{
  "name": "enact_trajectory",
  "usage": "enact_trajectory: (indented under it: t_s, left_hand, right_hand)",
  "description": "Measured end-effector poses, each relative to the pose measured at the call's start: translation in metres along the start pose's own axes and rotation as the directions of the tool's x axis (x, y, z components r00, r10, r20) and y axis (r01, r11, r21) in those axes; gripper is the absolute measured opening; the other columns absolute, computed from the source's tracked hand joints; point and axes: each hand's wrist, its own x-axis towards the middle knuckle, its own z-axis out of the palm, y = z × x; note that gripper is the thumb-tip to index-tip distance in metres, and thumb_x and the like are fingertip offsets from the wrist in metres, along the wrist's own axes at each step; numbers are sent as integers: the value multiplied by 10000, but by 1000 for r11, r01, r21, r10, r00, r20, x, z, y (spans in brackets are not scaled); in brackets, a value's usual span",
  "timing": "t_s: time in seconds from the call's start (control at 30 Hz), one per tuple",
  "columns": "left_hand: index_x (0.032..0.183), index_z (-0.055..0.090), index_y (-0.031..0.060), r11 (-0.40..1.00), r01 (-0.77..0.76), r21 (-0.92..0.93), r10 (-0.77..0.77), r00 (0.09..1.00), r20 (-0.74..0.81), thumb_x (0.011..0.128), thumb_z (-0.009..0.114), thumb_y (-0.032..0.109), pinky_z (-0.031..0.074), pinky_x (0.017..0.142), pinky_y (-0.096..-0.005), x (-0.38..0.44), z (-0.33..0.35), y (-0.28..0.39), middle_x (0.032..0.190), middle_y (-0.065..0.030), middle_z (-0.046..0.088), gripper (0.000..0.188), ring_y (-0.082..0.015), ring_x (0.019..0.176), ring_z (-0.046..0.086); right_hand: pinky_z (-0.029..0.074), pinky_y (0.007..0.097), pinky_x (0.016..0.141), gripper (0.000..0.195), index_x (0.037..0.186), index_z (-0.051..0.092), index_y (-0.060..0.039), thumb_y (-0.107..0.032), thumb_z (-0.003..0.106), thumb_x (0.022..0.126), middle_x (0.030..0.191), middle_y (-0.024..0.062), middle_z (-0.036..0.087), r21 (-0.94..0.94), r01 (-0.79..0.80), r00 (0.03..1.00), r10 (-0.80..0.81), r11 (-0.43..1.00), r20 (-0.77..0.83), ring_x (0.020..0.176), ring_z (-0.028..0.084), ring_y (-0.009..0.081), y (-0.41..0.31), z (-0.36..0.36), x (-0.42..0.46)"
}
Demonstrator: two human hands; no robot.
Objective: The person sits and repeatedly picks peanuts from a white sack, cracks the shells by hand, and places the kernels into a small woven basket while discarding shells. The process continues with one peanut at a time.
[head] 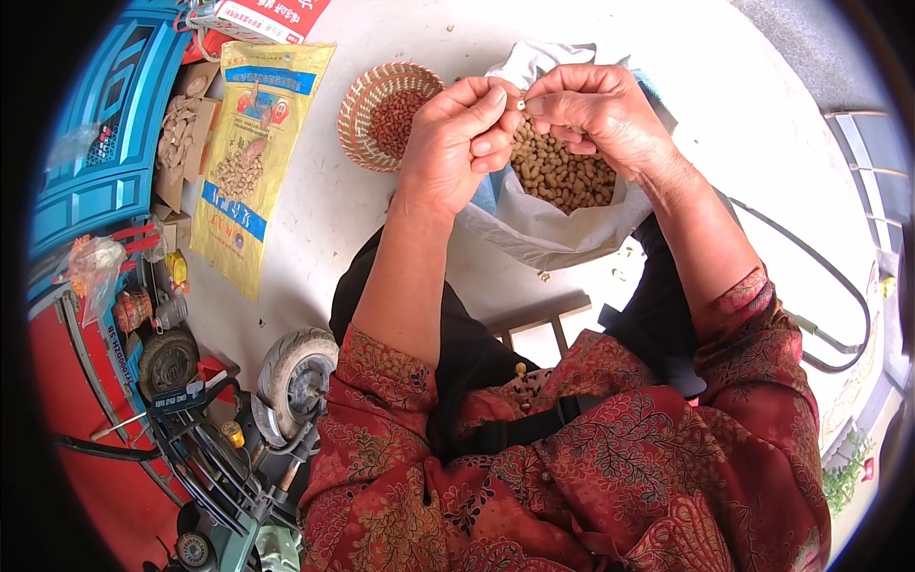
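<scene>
My left hand (457,139) and my right hand (604,114) meet above a white woven sack (515,222), fingertips pinched together. A small pale peanut shell (521,104) shows between them, gripped by the thumbs and forefingers; the fingers hide most of it. Below my right hand, the sack's rolled-down mouth shows many unshelled peanuts (561,171). Left of the sack, partly behind my left hand, is a round woven basket (352,121) with reddish shelled peanut kernels (395,123) inside.
A yellow printed sack (250,164) lies flat on the pale floor at left, beside an open cardboard box (207,136). A wheeled vehicle's tyre (297,372) stands near my left elbow. Shell bits (618,274) are scattered by the sack. A black curved bar (815,250) is at right.
</scene>
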Motion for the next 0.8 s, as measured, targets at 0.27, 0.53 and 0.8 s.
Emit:
enact_trajectory:
  t_s: [0.27, 0.53, 0.8]
  left_hand:
    - [994, 567, -1, 1000, 3, 24, -2, 999, -35, 942, 478, 93, 302, 419, -161, 0, -1, 0, 782, -37, 528, 139, -24, 507, 377]
    - [979, 568, -8, 999, -13, 44, 17, 994, -106, 938, 482, 89, 301, 432, -165, 0, 1, -6, 758, -29, 516, 136, -31, 504, 370]
    - [970, 563, -10, 1000, -10, 4, 11, 984, -178, 939, 469, 83, 296, 429, -179, 1, 8, -13, 709, -12, 489, 136, -40, 491, 353]
  right_hand:
    - [338, 170, 424, 126, 885, 666, -9, -43, 627, 771, 668, 30, 612, -27, -13, 1000, 14, 1000, 28, 490, 449, 23, -1, 1, 0]
    - [423, 183, 525, 112, 857, 677, -3, -47, 618, 772, 674, 17, 624, -138, 56, 998, -58, 989, -12, 592, 537, 34, 3, 6, -2]
    - [442, 210, 567, 90, 796, 654, 7, -40, 585, 763, 653, 3, 593, -223, 120, 984, -146, 967, -102, 603, 528, 53, 16, 12, -2]
